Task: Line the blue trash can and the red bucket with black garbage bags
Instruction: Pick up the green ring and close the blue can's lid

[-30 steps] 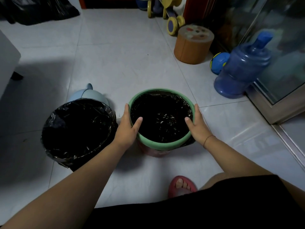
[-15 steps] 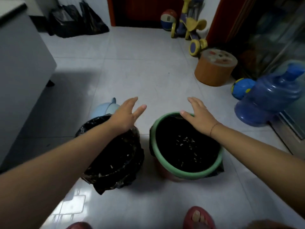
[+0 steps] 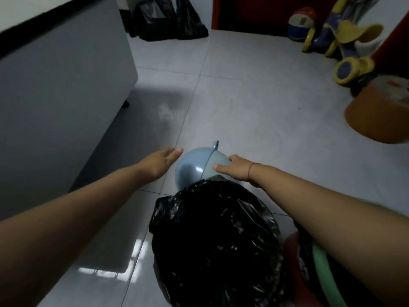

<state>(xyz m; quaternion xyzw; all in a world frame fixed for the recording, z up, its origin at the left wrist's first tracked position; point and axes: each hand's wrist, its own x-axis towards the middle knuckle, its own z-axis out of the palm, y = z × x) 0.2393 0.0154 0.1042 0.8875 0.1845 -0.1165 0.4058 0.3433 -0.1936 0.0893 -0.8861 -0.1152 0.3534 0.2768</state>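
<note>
Two hands are flanking a blue lid [image 3: 194, 167] out on the open floor [image 3: 254, 103], so let's run across.

Far left, a grey cabinet [image 3: 66, 85] is walling off that side, well apart from the action.

Next, the left hand [image 3: 158, 165] is hanging just beside the lid's left flank. Its fingers are straight and together and it's holding nothing. Whether the fingertips are touching plastic, I can't tell. To my eye it's posing as one half of a two-sided cradle, since a domed lid wants steadying from both sides.

The lid is standing tipped back behind the can, which is leaving the mouth free for a liner. The liner is already in: a black bag [image 3: 217, 240] is draping over the rim and down the sides, hiding the can's body completely. That overhang is what is anchoring the bag against slipping inside.

Then the right hand [image 3: 240, 171] is lying on the lid's right flank. Thumb and fingers are laid against the dome, touching it, with no clasp that I can see.

Lower right, under that forearm, the bucket [image 3: 319, 267] is sitting just beside the can, with black plastic showing at its green rim. So both look lined, and I'd guess the lid is the last bit of business.
</note>
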